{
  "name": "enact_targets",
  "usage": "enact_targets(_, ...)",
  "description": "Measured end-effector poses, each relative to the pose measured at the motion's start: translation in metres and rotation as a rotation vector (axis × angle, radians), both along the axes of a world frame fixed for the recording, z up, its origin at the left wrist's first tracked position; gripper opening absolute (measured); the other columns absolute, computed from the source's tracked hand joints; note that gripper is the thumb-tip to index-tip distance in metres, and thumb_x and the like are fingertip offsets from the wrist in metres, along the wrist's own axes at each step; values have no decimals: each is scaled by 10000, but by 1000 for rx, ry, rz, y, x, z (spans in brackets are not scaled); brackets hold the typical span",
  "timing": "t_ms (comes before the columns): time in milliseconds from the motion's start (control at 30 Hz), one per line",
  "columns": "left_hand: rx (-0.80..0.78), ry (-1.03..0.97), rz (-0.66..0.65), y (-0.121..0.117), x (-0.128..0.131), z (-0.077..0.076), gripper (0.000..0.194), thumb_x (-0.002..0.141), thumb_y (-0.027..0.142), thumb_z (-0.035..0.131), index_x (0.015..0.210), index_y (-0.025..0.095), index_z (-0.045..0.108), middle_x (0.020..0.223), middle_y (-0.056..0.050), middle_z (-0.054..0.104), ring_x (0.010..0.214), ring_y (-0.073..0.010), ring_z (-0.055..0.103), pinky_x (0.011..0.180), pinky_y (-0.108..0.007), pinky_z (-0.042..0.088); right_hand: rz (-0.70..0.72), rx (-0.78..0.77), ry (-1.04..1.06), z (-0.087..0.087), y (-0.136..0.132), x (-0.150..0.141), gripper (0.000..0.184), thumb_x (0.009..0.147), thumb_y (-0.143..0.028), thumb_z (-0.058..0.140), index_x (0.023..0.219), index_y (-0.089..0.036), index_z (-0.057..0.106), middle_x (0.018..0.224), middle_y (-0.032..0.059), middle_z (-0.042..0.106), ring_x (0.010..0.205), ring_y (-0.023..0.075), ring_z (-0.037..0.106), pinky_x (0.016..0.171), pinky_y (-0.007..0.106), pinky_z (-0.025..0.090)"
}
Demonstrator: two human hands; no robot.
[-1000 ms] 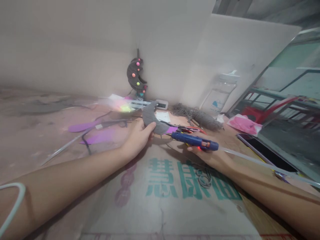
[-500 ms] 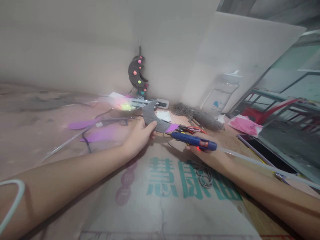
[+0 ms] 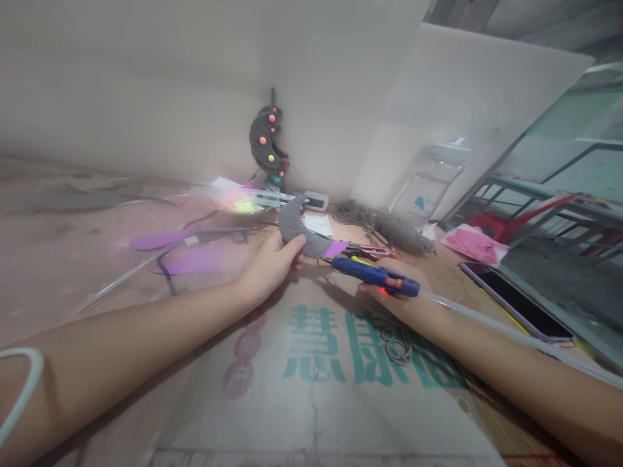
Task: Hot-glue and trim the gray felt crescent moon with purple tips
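Observation:
My left hand [image 3: 275, 263] is closed on a crescent [image 3: 296, 224] wound in grey yarn, thumb on its front face. The crescent's lower right tip is bare and purple. In my right hand [image 3: 384, 275] is a blue hot glue gun [image 3: 363, 270] with a red light glowing at its body. A long clear glue stick [image 3: 467, 311] sticks out of the gun's back and runs along my forearm. The gun's nozzle points left and is close beside the purple tip; whether they touch I cannot tell.
A finished-looking dark crescent with coloured beads [image 3: 265, 139] leans at the wall. Grey yarn [image 3: 399, 230], a clear bottle [image 3: 428, 181], a pink packet [image 3: 474, 244] and a phone [image 3: 518, 298] lie or stand to the right. Purple pieces [image 3: 158, 240] lie left. Printed cardboard [image 3: 272, 415] covers the front.
The glue gun and right hand have shifted very slightly left, along with a small movement of the view. Both hands keep their hold.

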State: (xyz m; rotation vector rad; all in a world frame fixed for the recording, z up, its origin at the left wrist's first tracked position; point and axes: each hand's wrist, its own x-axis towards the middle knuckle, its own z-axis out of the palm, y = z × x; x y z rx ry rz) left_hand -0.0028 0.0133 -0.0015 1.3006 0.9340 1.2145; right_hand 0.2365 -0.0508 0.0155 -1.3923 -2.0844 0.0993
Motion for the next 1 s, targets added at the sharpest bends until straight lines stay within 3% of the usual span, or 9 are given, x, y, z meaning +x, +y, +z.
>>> enact_targets(267, -12, 7, 1, -2, 1, 2, 181, 833, 336, 591, 825, 175, 508, 586, 62, 516, 480, -59, 467, 449, -155, 384, -40, -7, -34, -1, -2, 0, 256, 808, -466, 672, 749, -218, 647, 765, 47, 680, 749, 221, 636, 681, 331, 486)
enact_targets(600, 9, 3, -14, 3, 0, -3, 202, 826, 354, 609, 828, 177, 510, 594, 60, 526, 490, -64, 480, 456, -162, 396, 1, 46, -11, 2, -1, -5, 272, 810, -466, 659, 699, -222, 610, 669, 16, 653, 664, 186, 613, 624, 296, 469)
enact_targets(1000, 0, -10, -12, 1, 0, -2, 226, 812, 371, 625, 813, 176, 511, 595, 58, 523, 491, -62, 471, 467, -166, 401, -26, 35, -28, 3, 0, -3, 255, 804, -461, 660, 702, -236, 597, 723, 30, 678, 734, 227, 647, 647, 335, 488)
